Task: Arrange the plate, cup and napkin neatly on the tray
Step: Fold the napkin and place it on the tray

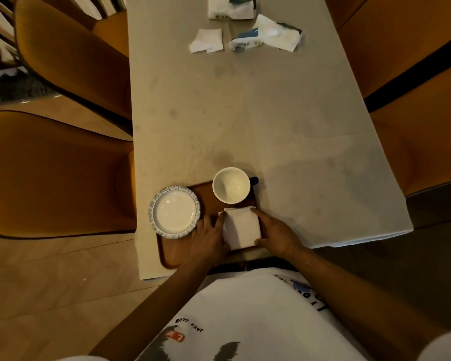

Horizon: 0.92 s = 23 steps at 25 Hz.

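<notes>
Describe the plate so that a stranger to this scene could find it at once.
Start at the brown tray on the table's near end. The plate sits on its left side, overhanging the edge. Unlike the plain white cup and folded napkin, it has a blue speckled rim.

I see the brown tray [172,252] at the table's near edge, long side running left to right. The plate [174,212], white with a blue-grey patterned rim, sits upright on its left end, rim overhanging the tray's edge. The white cup [231,185], empty and upright with a dark handle pointing right, stands at the far right corner. The folded white napkin [242,227] lies flat just in front of the cup, on the tray's right part
</notes>
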Each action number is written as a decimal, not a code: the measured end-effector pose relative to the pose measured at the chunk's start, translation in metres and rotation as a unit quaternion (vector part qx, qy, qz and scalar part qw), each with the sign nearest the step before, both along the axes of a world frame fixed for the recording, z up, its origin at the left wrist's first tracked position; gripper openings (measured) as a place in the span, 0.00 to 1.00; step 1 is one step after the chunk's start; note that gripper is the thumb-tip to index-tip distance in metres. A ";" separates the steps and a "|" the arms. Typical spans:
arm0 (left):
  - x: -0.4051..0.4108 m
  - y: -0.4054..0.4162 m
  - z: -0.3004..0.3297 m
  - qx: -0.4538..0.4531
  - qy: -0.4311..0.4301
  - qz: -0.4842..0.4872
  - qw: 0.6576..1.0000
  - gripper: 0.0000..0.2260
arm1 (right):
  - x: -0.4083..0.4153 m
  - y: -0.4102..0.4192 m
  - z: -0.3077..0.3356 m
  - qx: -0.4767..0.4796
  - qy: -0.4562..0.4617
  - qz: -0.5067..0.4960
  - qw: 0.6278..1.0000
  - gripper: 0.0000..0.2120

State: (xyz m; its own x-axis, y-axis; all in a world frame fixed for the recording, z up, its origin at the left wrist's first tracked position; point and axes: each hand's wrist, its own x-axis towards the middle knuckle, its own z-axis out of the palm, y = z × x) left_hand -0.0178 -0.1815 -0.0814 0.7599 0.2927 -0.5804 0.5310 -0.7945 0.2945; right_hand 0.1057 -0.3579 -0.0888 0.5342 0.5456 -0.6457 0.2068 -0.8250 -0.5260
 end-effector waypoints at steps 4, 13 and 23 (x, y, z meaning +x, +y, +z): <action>-0.004 0.001 0.004 -0.014 -0.028 0.020 0.999 0.39 | -0.006 0.011 0.006 -0.005 -0.048 0.005 0.999 0.37; -0.071 0.030 0.012 -0.037 -0.179 0.306 0.934 0.07 | -0.024 0.088 0.017 0.094 -0.029 0.091 0.991 0.10; -0.095 0.136 -0.011 -0.115 -0.149 0.484 0.854 0.17 | -0.048 0.178 0.010 0.057 -0.045 -0.003 0.997 0.30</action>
State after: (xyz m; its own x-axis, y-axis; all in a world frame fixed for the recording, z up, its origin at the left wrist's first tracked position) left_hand -0.1132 -0.0457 -0.0924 0.3498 0.7716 -0.5312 0.7812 0.0727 0.6200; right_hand 0.0581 -0.1796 -0.0786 0.5898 0.6094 -0.5298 0.2524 -0.7624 -0.5959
